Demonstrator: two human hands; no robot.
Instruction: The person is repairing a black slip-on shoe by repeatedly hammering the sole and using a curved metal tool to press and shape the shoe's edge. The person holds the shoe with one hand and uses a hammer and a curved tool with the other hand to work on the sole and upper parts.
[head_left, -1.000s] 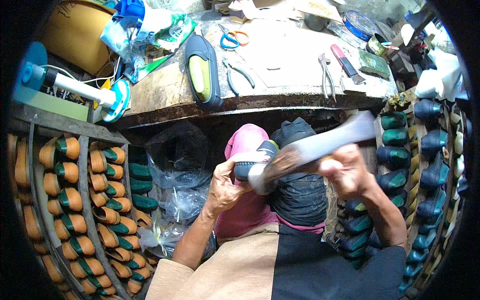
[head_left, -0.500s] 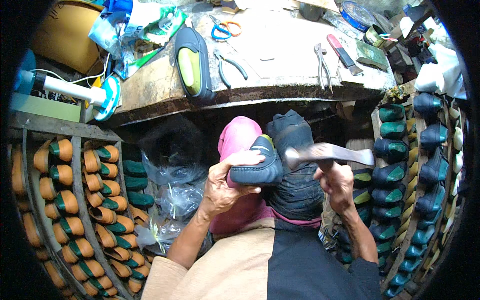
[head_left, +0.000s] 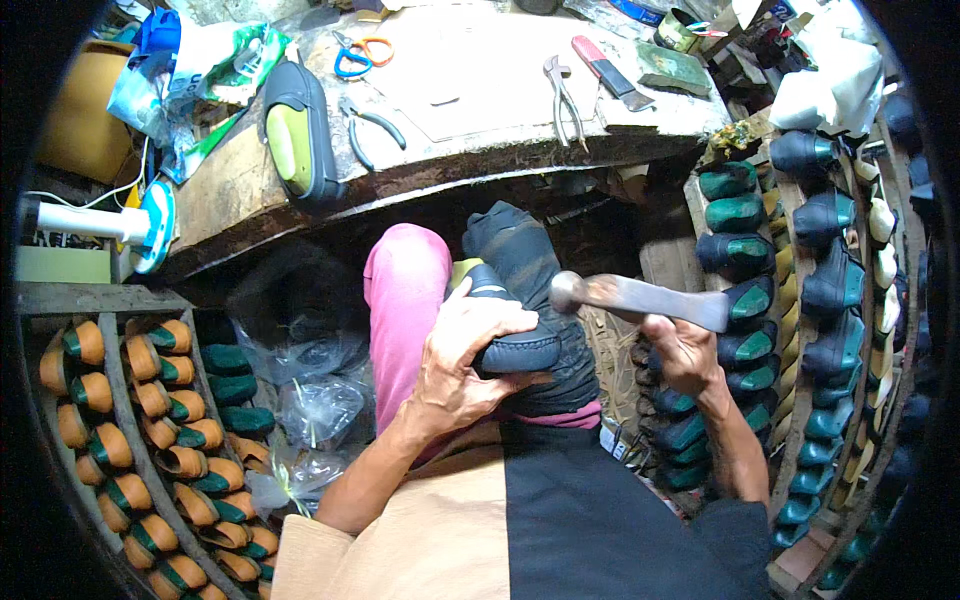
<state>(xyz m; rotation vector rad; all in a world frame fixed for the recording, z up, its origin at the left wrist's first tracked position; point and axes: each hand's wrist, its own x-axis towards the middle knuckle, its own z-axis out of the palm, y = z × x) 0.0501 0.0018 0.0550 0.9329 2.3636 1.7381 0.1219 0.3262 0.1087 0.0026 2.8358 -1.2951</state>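
Observation:
My left hand (head_left: 460,350) is wrapped round a dark navy shoe (head_left: 525,350), its thumb and fingers on opposite sides. The shoe's stitched rounded end points toward my body, and a yellow-green last (head_left: 464,270) shows at its far end. It is held over my dark-clothed knee (head_left: 515,250). In my right hand (head_left: 685,360), fingers closed on the handle, is a hammer (head_left: 650,298). The hammer's round face is up beside the shoe, at its right, and looks apart from it. Most of the handle is hidden by my fist.
On the workbench (head_left: 460,135) ahead lie another dark shoe (head_left: 318,125) on its last, pliers (head_left: 366,132), scissors (head_left: 360,55), pincers (head_left: 563,100) and a red-handled blade (head_left: 610,72). Racks of orange-brown shoes (head_left: 128,490) stand at left; racks of dark shoes (head_left: 832,290) at right.
The view has swung right, so the bench and racks sit further left. Relative to my knees, the shoe has moved right, over the dark-clothed leg. The hammer has moved right too.

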